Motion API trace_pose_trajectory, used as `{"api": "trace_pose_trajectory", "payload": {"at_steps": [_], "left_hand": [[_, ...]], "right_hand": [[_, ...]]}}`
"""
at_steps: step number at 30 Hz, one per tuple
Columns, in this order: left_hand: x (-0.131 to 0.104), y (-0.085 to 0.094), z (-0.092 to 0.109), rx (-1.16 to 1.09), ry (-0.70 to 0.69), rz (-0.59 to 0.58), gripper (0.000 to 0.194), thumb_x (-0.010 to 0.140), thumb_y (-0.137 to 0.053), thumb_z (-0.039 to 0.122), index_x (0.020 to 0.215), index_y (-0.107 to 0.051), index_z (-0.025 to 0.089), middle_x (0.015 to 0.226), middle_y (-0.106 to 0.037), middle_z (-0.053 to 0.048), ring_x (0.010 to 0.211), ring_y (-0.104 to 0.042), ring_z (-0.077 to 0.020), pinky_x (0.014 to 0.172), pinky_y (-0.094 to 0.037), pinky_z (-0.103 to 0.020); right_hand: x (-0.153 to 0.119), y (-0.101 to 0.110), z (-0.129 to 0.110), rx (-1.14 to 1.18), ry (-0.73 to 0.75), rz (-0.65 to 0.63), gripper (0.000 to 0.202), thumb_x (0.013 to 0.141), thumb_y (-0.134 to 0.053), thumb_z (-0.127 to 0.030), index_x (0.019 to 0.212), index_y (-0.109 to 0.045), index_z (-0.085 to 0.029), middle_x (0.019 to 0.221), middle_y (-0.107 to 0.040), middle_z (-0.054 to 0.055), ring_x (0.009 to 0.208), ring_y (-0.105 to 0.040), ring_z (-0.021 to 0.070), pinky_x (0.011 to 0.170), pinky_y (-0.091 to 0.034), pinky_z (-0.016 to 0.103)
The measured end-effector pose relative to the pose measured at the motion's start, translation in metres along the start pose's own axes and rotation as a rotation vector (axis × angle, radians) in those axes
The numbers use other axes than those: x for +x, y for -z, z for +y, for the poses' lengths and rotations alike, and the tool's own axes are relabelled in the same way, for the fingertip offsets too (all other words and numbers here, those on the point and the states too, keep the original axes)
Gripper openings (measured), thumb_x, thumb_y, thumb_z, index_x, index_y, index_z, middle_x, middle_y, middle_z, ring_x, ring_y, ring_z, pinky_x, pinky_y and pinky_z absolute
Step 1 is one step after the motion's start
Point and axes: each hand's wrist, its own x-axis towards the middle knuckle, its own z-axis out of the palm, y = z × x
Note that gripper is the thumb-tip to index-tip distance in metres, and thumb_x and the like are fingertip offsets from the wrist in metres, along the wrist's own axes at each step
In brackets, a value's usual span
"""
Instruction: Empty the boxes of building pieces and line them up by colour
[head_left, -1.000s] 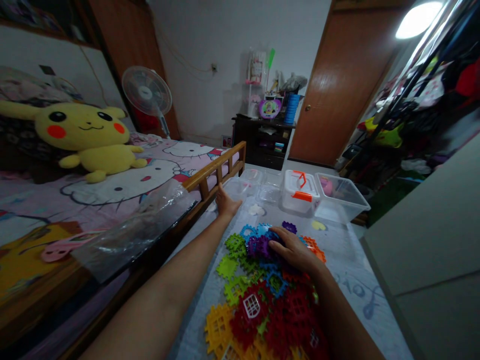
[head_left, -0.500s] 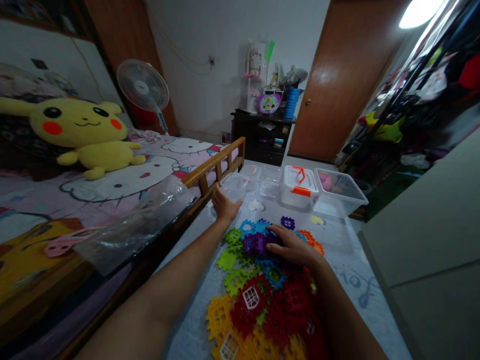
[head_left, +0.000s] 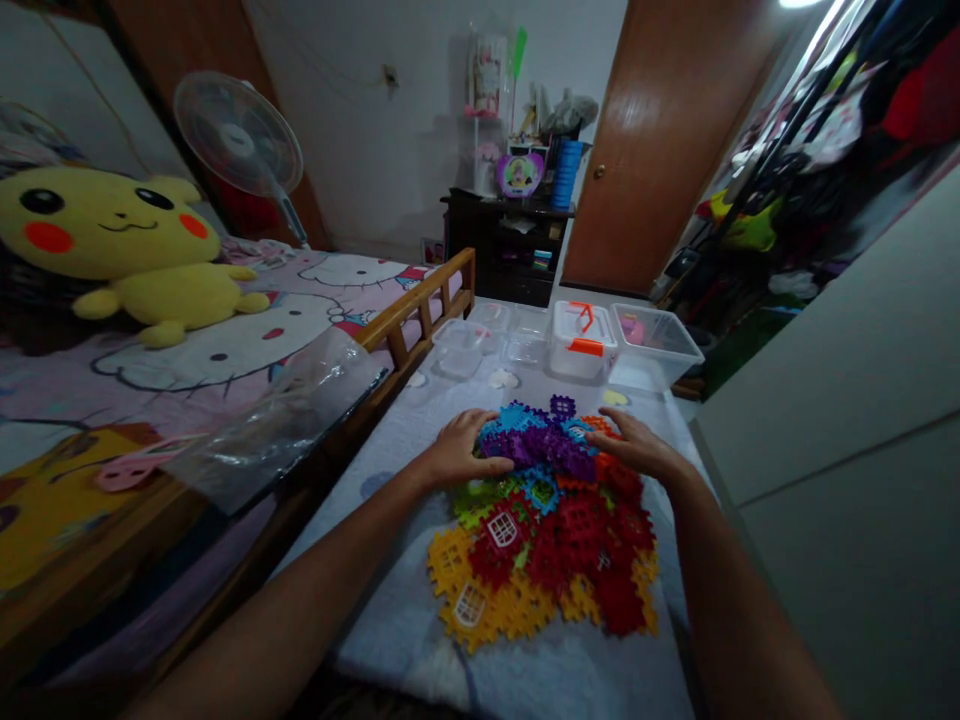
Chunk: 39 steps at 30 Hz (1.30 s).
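Note:
A pile of flat plastic interlocking building pieces with notched edges lies on the cloth-covered table. Purple pieces (head_left: 536, 450) top its far part, with blue pieces (head_left: 517, 415) around them. Red pieces (head_left: 577, 530) and yellow pieces (head_left: 495, 610) spread toward me, and green pieces (head_left: 480, 500) lie at the left. My left hand (head_left: 465, 450) rests at the pile's left far side, thumb apart from the fingers, against the blue and purple pieces. On the opposite side my right hand (head_left: 637, 445) is open, fingers stretched over the orange and blue pieces.
Along the table's far end stand a clear round-cornered container (head_left: 459, 350), a white lidded box (head_left: 581, 345) with orange clips and a clear bin (head_left: 660, 345). A wooden bed rail (head_left: 420, 310) borders the left side. A plastic bag (head_left: 292, 410) lies on the bed.
My left hand has come back from the clear container to the pile's left side. My right hand has shifted from the purple pieces to the pile's right side. The view has tilted down.

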Motion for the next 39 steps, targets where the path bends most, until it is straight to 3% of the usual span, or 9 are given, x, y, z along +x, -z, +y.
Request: {"api": "trace_pose_trajectory", "payload": {"at_steps": [4,8,12,15,21,28,33,36,39], "left_hand": [[-0.011,-0.007,0.002,0.049,0.023,-0.019,0.108,0.060,-0.077,0.071,0.148,-0.041,0.020,0.150,-0.045,-0.019,0.140,-0.042,-0.0386,0.116,-0.034,-0.054],[-0.007,-0.022,0.016,0.052,0.006,0.013,0.108,0.057,-0.084,0.060,0.148,-0.041,0.021,0.150,-0.046,-0.018,0.140,-0.042,-0.0400,0.116,-0.033,-0.056],[-0.001,-0.030,0.028,-0.054,-0.068,0.043,0.106,0.056,-0.087,0.041,0.149,-0.039,0.022,0.145,-0.050,-0.016,0.136,-0.047,-0.0381,0.114,-0.037,-0.055],[0.002,-0.032,0.031,-0.127,-0.106,0.033,0.106,0.057,-0.085,0.033,0.151,-0.037,0.023,0.144,-0.050,-0.015,0.133,-0.049,-0.0373,0.113,-0.038,-0.055],[0.005,-0.029,0.040,-0.151,-0.146,0.016,0.106,0.056,-0.087,0.033,0.150,-0.038,0.022,0.145,-0.050,-0.015,0.134,-0.048,-0.0368,0.113,-0.038,-0.054],[0.004,-0.018,0.052,-0.163,-0.206,0.091,0.086,0.063,-0.086,0.034,0.141,-0.050,0.025,0.133,-0.058,-0.011,0.125,-0.055,-0.0325,0.110,-0.042,-0.050],[-0.004,-0.005,0.055,-0.185,-0.186,0.192,0.071,0.070,-0.079,0.032,0.136,-0.055,0.025,0.127,-0.062,-0.008,0.118,-0.060,-0.0293,0.105,-0.047,-0.046],[-0.012,-0.001,0.051,-0.168,-0.180,0.255,0.053,0.077,-0.073,0.034,0.127,-0.062,0.024,0.120,-0.064,-0.007,0.114,-0.062,-0.0276,0.104,-0.048,-0.045],[-0.023,0.000,0.042,-0.142,-0.180,0.295,0.031,0.083,-0.065,0.033,0.111,-0.069,0.022,0.121,-0.062,-0.009,0.119,-0.060,-0.0268,0.108,-0.046,-0.044]], "right_hand": [[-0.021,-0.009,0.016,0.051,-0.141,0.021,0.096,0.077,-0.060,-0.078,0.146,-0.050,-0.012,0.148,-0.051,0.023,0.136,-0.049,0.0420,0.115,-0.035,0.058],[-0.034,-0.027,-0.005,0.202,0.047,0.005,0.086,0.077,-0.067,-0.070,0.146,-0.049,-0.022,0.144,-0.057,0.014,0.134,-0.052,0.0361,0.114,-0.037,0.056],[-0.039,-0.042,-0.032,0.308,0.244,-0.029,0.075,0.076,-0.073,-0.061,0.139,-0.054,-0.023,0.133,-0.065,0.009,0.122,-0.060,0.0314,0.107,-0.046,0.051],[-0.041,-0.049,-0.040,0.270,0.290,0.021,0.071,0.071,-0.079,-0.053,0.132,-0.059,-0.022,0.126,-0.067,0.011,0.116,-0.062,0.0329,0.103,-0.047,0.052],[-0.041,-0.056,-0.036,0.432,0.297,0.059,0.087,0.069,-0.082,-0.040,0.145,-0.045,-0.024,0.130,-0.065,0.008,0.121,-0.060,0.0311,0.107,-0.045,0.051],[-0.037,-0.061,-0.047,0.627,0.318,0.098,0.080,0.076,-0.075,-0.041,0.146,-0.043,-0.023,0.134,-0.062,0.011,0.118,-0.063,0.0288,0.107,-0.047,0.048],[-0.035,-0.060,-0.070,0.611,0.350,0.221,0.069,0.079,-0.072,-0.043,0.141,-0.048,-0.024,0.134,-0.062,0.009,0.120,-0.061,0.0272,0.109,-0.045,0.047],[-0.040,-0.055,-0.082,0.626,0.340,0.263,0.060,0.079,-0.072,-0.043,0.132,-0.055,-0.023,0.123,-0.068,0.008,0.111,-0.065,0.0261,0.105,-0.048,0.047],[-0.052,-0.049,-0.085,0.657,0.283,0.211,0.045,0.080,-0.071,-0.046,0.116,-0.064,-0.021,0.106,-0.073,0.006,0.096,-0.068,0.0250,0.094,-0.054,0.044]]}}
